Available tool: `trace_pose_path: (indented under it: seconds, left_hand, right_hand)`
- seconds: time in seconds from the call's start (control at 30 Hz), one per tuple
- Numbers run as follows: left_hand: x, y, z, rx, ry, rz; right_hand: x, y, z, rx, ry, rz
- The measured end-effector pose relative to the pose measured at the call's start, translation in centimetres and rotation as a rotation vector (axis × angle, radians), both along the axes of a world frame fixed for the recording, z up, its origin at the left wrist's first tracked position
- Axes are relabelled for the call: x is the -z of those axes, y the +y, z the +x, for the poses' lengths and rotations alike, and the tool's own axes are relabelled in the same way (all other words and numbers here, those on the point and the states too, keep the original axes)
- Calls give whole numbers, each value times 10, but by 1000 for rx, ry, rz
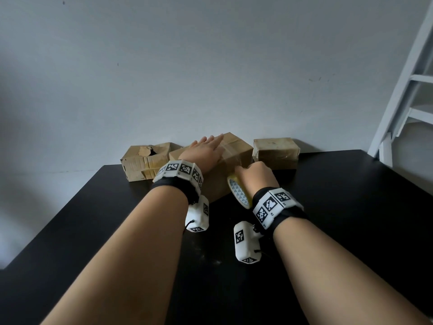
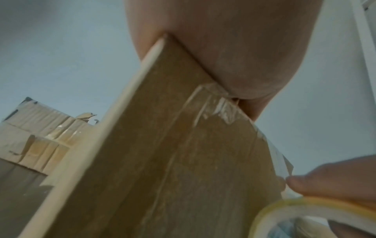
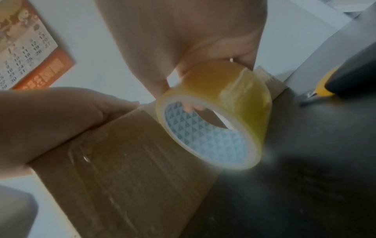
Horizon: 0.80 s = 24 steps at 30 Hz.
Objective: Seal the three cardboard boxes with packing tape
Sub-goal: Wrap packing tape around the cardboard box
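Three cardboard boxes stand at the back of the black table (image 1: 351, 207). The middle box (image 1: 236, 148) (image 2: 183, 161) (image 3: 132, 177) is nearest; clear tape runs over its top and down its front. My left hand (image 1: 206, 148) (image 2: 223, 48) lies flat on its top, fingers straight. My right hand (image 1: 255, 174) (image 3: 183, 40) grips a roll of clear yellowish packing tape (image 1: 240, 194) (image 3: 215, 116) (image 2: 305, 217) against the box's front right edge, with fingers through the core. The left box (image 1: 145, 160) (image 2: 40, 136) has a torn top. The right box (image 1: 275, 152) is wrapped in tape.
A grey wall rises right behind the boxes. A white ladder-like frame (image 1: 410, 90) stands at the right. In the right wrist view a yellow-and-black utility knife (image 3: 335, 80) lies on the table beyond the roll, and a calendar (image 3: 26, 48) hangs on the wall.
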<state>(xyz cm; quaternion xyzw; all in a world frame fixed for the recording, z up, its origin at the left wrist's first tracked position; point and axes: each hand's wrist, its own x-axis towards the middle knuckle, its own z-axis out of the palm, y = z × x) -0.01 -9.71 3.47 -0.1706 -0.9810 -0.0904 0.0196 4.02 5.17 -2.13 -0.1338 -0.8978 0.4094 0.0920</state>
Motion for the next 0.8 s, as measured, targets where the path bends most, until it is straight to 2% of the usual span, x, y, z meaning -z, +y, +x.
trace_pose_path:
  seconds: [0.07, 0.3, 0.53, 0.7, 0.8]
  left_hand:
    - [2, -1, -2, 31, 6, 32]
    - [0, -2, -8, 49, -91, -91]
    - [-8, -5, 9, 29, -29, 52]
    - [-5, -4, 12, 75, 2, -200]
    - [-5, 1, 17, 44, -7, -184]
  right_hand:
    - [2, -2, -5, -1, -3, 0]
    - [4, -3, -14, -9, 5, 21]
    - [4, 0, -15, -14, -16, 43]
    - [5, 4, -8, -35, -29, 34]
    - [3, 11, 2, -51, -8, 27]
